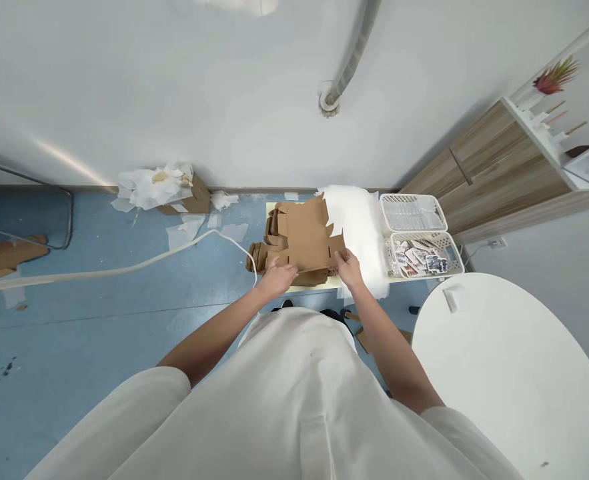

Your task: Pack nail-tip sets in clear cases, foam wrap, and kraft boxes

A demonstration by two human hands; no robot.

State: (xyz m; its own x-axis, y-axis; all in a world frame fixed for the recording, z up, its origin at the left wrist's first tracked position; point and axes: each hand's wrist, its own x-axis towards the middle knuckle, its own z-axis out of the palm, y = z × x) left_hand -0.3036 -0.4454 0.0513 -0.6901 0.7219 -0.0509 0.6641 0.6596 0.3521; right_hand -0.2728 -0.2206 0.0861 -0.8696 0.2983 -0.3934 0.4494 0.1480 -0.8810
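Observation:
A brown cardboard box blank (307, 233), with its flaps spread, lies partly unfolded before me over a stack of flattened cardboard (257, 255). My left hand (278, 277) is closed on the near left edge of the blank. At its near right corner, my right hand (348, 268) pinches a side flap between thumb and fingers. Just right of the cardboard lies a pile of white foam sheets (357, 233), partly under the blank's right side. The fingertips beneath the cardboard are hidden.
Two white plastic baskets (414, 213) stand right of the sheets, the nearer holding printed cards. A round white table (514, 373) is at my right. Left on the blue floor are a pale hose (139, 267), a carton (197, 198) heaped with wrapping, and paper scraps.

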